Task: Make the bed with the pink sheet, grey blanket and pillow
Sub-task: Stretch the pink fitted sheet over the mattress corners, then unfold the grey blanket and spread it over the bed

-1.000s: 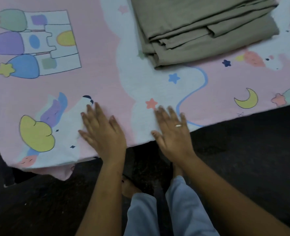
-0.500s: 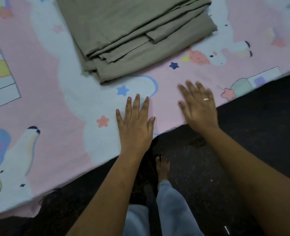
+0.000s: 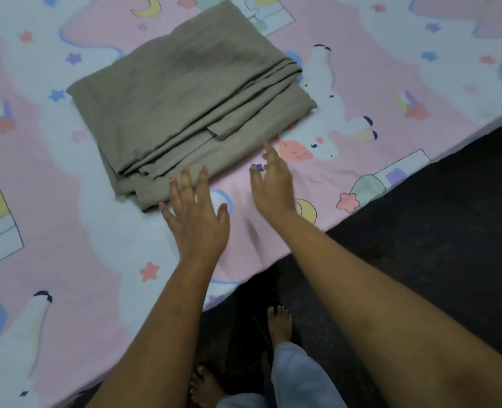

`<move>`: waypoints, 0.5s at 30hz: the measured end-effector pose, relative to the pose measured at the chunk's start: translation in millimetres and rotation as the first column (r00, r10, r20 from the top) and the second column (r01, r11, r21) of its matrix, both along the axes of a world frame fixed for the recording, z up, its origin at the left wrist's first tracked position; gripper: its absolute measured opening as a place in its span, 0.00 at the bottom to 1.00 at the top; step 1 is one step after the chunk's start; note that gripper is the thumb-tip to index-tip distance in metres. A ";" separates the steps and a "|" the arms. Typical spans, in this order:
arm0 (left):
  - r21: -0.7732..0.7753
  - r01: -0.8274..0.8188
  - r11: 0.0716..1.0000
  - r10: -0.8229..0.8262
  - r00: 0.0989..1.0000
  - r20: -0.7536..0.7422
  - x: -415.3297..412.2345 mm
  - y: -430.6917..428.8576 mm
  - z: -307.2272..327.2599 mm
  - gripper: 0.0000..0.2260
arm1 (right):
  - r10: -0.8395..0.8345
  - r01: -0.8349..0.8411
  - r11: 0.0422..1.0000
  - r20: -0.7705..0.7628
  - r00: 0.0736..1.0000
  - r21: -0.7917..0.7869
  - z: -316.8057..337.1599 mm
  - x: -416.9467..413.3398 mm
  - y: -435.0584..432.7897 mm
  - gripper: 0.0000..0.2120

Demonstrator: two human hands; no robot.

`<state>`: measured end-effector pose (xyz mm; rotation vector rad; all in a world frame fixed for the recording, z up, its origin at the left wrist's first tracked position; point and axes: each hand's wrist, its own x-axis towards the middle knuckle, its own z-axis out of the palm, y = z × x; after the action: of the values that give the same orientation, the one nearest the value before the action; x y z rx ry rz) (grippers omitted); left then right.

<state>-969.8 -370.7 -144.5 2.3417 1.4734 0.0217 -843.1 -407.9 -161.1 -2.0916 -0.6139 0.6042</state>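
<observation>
Reaching for the grey blanket. It lies folded on the pink sheet, which is spread flat, close to the side where I stand. My left grip is wide open, fingers spread, tips at the blanket's near edge. My right grip is open too, just beside that edge, holding nothing. Best practice, I judge: pinch two corners of the top layer, lift, shake out square. No pillow in view.

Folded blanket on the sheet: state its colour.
The folded blanket is plain greyish-tan, no print; the head view shows it best.
</observation>
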 end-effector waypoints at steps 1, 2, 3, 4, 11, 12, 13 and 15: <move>0.001 -0.035 0.999 0.035 0.999 -0.007 -1.5 8.3 1.4 0.32 | -0.043 0.043 0.999 -0.096 0.994 -0.002 2.1 -8.8 10.3 0.27; 0.006 -0.072 0.997 0.072 0.997 -0.013 -3.7 18.3 1.9 0.33 | -0.105 0.106 0.994 -0.223 0.969 -0.010 3.8 -17.5 20.5 0.30; 0.011 -0.102 0.995 0.103 0.994 -0.022 -7.1 28.7 0.6 0.33 | -0.165 0.167 0.986 -0.350 0.922 -0.024 3.4 -25.2 29.1 0.32; 0.008 -0.125 0.992 0.125 0.991 -0.040 -11.5 39.8 -1.8 0.34 | -0.210 0.219 0.975 -0.449 0.868 -0.033 0.5 -31.2 37.0 0.32; -0.064 -0.021 0.998 0.001 0.957 -0.290 -43.9 100.7 -20.0 0.30 | -0.328 0.415 0.909 -0.664 0.672 -0.029 -2.8 -18.0 82.8 0.25; -0.067 -0.006 0.998 -0.014 0.956 -0.294 -44.2 102.9 -19.9 0.28 | -0.355 0.422 0.904 -0.664 0.659 -0.065 -1.8 -15.9 87.6 0.27; -0.066 -0.003 0.998 -0.015 0.959 -0.282 -43.8 102.8 -19.3 0.27 | -0.379 0.434 0.896 -0.666 0.643 -0.091 -4.3 -12.1 91.6 0.29; -0.053 -0.008 0.999 -0.004 0.976 -0.217 -42.5 99.6 -15.1 0.24 | -0.370 0.459 0.884 -0.725 0.581 -0.083 -5.0 -7.6 96.6 0.24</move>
<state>-1012.3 -271.1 -159.6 2.3602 1.5552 -0.2785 -850.7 -311.3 -166.1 -1.5915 0.3072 1.0067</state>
